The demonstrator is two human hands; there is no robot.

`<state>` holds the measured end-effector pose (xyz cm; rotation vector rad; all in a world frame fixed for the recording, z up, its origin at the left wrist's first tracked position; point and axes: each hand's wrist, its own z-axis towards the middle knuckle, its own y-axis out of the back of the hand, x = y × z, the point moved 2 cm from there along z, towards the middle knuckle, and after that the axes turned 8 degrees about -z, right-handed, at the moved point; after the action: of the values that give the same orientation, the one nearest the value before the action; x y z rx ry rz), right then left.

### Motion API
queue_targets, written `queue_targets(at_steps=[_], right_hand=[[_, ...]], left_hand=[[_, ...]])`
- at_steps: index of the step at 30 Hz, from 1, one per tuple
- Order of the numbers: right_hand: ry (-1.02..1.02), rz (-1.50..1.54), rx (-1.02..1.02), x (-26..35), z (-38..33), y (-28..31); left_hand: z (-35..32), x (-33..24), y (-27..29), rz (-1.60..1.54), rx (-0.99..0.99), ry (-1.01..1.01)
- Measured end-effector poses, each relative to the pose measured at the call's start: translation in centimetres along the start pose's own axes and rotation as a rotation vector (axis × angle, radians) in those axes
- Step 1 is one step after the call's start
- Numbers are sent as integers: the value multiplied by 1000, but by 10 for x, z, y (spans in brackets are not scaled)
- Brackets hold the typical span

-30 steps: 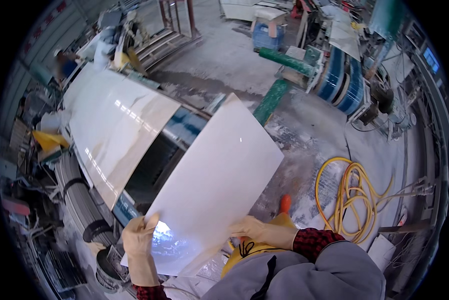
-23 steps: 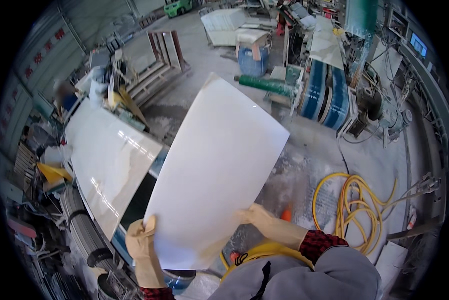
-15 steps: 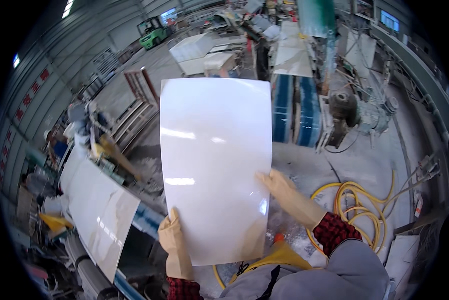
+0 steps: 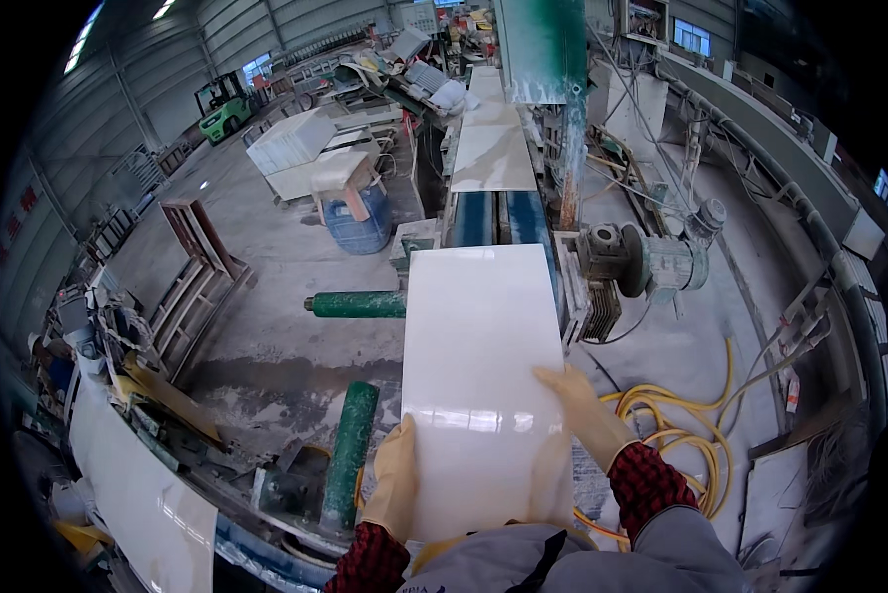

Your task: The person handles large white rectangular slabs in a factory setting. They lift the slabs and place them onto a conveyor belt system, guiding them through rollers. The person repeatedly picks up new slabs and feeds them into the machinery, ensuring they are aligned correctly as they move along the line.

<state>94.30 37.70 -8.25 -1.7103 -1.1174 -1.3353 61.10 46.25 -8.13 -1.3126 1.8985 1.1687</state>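
Note:
A large, glossy white stone slab [image 4: 483, 346] with tan veining is held in front of me by its two long sides. My left hand [image 4: 392, 479], in a cream rubber glove, grips the left edge near the bottom. On the right edge, somewhat farther up, my gloved right hand [image 4: 580, 407] is closed, thumb over the face. The fingers beneath the slab are hidden. The slab's far end overlaps the near part of a conveyor with blue belts [image 4: 474, 219]; whether it touches them I cannot tell. Farther along that conveyor lies another white-and-tan slab [image 4: 493, 153].
A motor [image 4: 676, 265] stands right of the conveyor, above a coiled yellow hose [image 4: 661, 400]. Green rollers [image 4: 350, 450] and a second slab-bearing line [image 4: 137, 484] are on the left. Beyond are a metal rack [image 4: 192, 282], a blue barrel [image 4: 357, 222] and a green forklift [image 4: 224, 111].
The view has turned right. The slab has tipped away from me and come down, its far end now over the near end of the blue belts. Both hands keep their hold.

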Motion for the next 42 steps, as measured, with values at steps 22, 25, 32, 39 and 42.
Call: queue_targets(at_steps=[22, 25, 32, 39, 42], right_hand=[[-512, 299, -226, -37, 131, 38], [-491, -34, -310, 7, 131, 14], [-563, 35, -296, -5, 172, 28], [-471, 162, -310, -26, 186, 39], [-434, 135, -306, -32, 193, 44]], left_hand=[[280, -136, -142, 51, 383, 118], [277, -160, -138, 129, 355, 135], [276, -168, -131, 523, 152, 44], [286, -167, -145, 481, 129, 5], [289, -167, -149, 463, 124, 24]])
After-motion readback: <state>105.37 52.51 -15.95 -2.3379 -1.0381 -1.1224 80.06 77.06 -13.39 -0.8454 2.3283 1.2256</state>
